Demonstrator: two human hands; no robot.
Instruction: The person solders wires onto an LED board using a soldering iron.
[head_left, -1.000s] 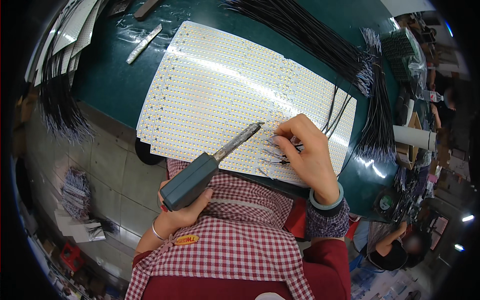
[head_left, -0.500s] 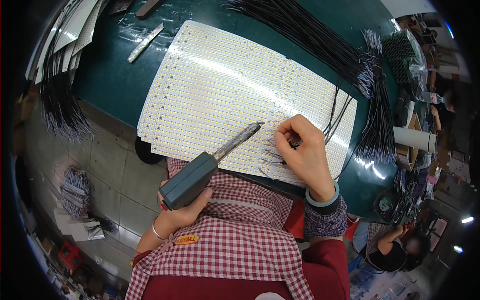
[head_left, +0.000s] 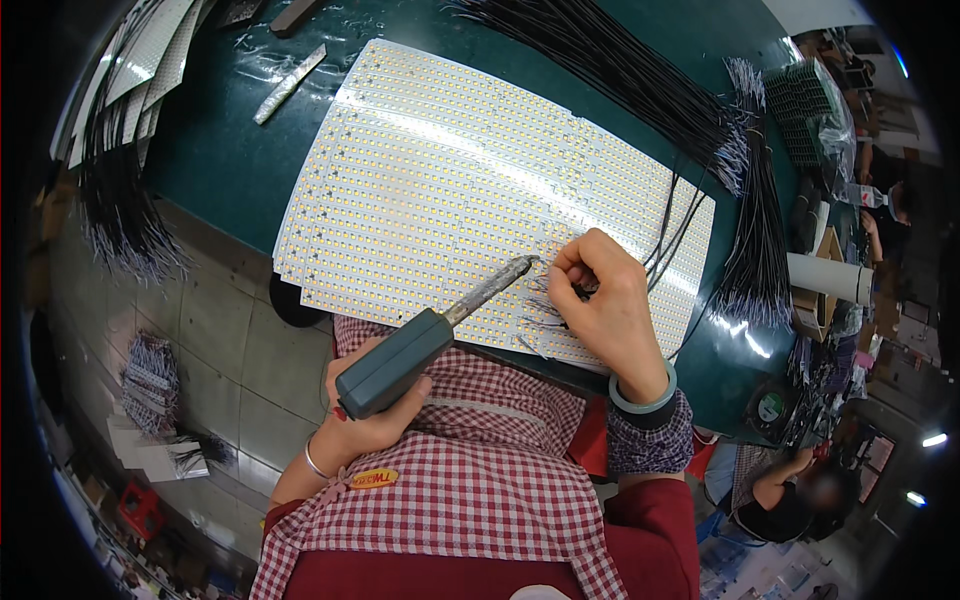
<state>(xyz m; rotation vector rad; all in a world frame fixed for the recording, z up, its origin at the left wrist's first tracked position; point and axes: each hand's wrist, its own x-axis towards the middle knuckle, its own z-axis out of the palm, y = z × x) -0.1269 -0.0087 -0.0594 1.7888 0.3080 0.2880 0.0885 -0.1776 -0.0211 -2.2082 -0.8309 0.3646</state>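
My left hand [head_left: 378,425] is closed round the dark green handle of a soldering iron [head_left: 398,362]. Its scorched metal tip slants up to the right and ends just short of my right fingertips, over the LED boards [head_left: 420,180]. These white boards lie in an overlapping stack, dotted with rows of small yellow LEDs. Above their right part, my right hand [head_left: 612,310] is pinched, thumb against forefinger, on a thin black wire [head_left: 590,290] that the fingers mostly hide. Several stripped wire ends fan out beneath that hand. Whether the iron's tip touches the board, I cannot tell.
Long bundles of black wires [head_left: 610,75] lie along the far side of the green table [head_left: 225,190]; another bundle [head_left: 755,235] is at the right. A silvery wrapped bar [head_left: 291,85] lies at far left. More boards with wires [head_left: 115,150] hang over the left edge. A co-worker [head_left: 790,500] sits at lower right.
The soldering iron in my left hand has shifted right, bringing its tip closer to my right fingertips. My right hand has barely moved and keeps its pinch.
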